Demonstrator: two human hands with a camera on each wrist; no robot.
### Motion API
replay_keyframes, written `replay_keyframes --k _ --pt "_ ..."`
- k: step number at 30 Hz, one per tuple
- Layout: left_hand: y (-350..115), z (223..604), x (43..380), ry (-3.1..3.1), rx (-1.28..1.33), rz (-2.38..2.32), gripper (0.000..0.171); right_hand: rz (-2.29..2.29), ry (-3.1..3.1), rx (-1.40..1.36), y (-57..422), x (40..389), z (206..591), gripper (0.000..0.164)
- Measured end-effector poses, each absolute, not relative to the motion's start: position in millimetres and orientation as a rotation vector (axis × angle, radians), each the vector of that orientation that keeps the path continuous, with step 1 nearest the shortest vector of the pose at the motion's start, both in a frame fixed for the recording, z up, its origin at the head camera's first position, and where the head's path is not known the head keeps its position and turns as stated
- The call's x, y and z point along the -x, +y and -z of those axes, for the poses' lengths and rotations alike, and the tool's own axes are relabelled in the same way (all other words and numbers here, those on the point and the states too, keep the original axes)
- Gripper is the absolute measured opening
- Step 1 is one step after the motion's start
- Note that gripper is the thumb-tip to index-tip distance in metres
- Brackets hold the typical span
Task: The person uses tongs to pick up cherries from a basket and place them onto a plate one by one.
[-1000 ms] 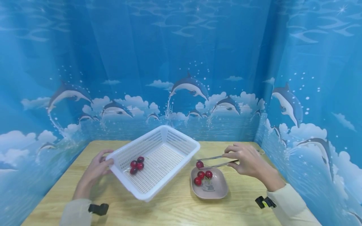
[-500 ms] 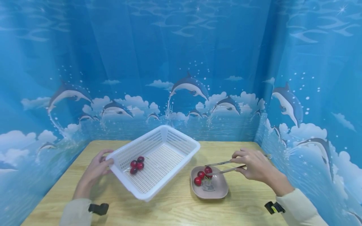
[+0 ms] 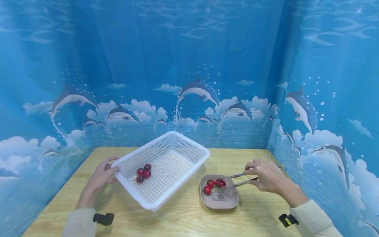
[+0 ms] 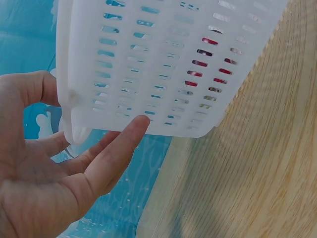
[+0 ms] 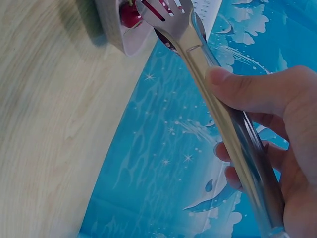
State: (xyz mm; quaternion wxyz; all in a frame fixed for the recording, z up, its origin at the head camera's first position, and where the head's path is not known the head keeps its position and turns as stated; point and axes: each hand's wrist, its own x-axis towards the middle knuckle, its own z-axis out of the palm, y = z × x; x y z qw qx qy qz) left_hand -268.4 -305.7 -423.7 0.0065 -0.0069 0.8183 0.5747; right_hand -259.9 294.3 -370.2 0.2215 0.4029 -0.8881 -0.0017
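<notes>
My left hand (image 3: 99, 176) grips the left corner of a white slotted plastic basket (image 3: 170, 171), which tilts and has several dark red cherries (image 3: 143, 173) inside. In the left wrist view, the thumb and fingers (image 4: 116, 153) lie at the basket's end wall (image 4: 143, 74), and red shows through its slots. With my right hand (image 3: 266, 174) I hold metal tongs (image 3: 241, 183), their tips down in a small pinkish-beige dish (image 3: 231, 200). Several cherries (image 3: 207, 190) lie in the dish, the rightmost at the tong tips. From the right wrist, the slotted tong head (image 5: 171, 20) partly hides the cherries.
The basket and dish stand side by side on a light wood table (image 3: 183, 220), the dish to the right. A blue dolphin-print curtain (image 3: 165, 65) encloses the back and both sides. Dark wrist mounts (image 3: 103, 219) sit at both cuffs.
My right hand has moved right and down, bringing the cherry in the tongs from the dish's back edge down among the other cherries. The left hand and basket have stayed still.
</notes>
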Motion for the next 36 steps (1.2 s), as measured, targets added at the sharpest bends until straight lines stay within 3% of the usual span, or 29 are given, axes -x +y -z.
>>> replay_keyframes --k 36 --pt "-306.7 425.7 269.5 2.571 0.001 -1.790 0.062 0.020 -2.421 -1.098 284.7 262.3 376.2 0.039"
